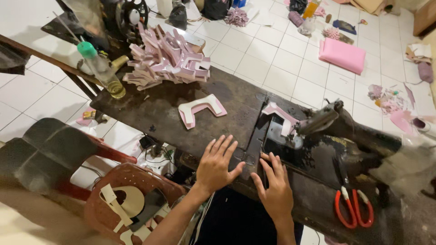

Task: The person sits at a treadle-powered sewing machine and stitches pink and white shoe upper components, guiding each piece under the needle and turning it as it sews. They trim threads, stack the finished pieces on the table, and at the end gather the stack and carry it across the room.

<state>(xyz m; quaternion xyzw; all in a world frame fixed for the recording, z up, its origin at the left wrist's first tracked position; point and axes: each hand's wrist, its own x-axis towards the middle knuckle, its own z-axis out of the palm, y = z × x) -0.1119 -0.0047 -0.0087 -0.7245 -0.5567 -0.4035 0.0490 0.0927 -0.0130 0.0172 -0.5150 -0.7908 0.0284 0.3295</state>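
My left hand (217,164) lies flat, palm down, on the dark worn sewing table (159,113) near its front edge, fingers spread. My right hand (274,188) rests beside it, fingers apart, at the front of the black sewing machine (327,136). Neither hand holds anything. A pink and white cut piece (281,115) sits under the machine's needle area, beyond my right hand. Another pink and white shaped piece (200,109) lies on the table ahead of my left hand. A tall heap of similar pieces (168,61) stands at the table's far left.
Red-handled scissors (354,208) lie on the machine's right side. A green-capped oil bottle (102,68) stands at the table's left end. A red plastic chair (122,199) with cut pieces sits lower left. Pink fabric (343,54) and scraps lie on the white tiled floor.
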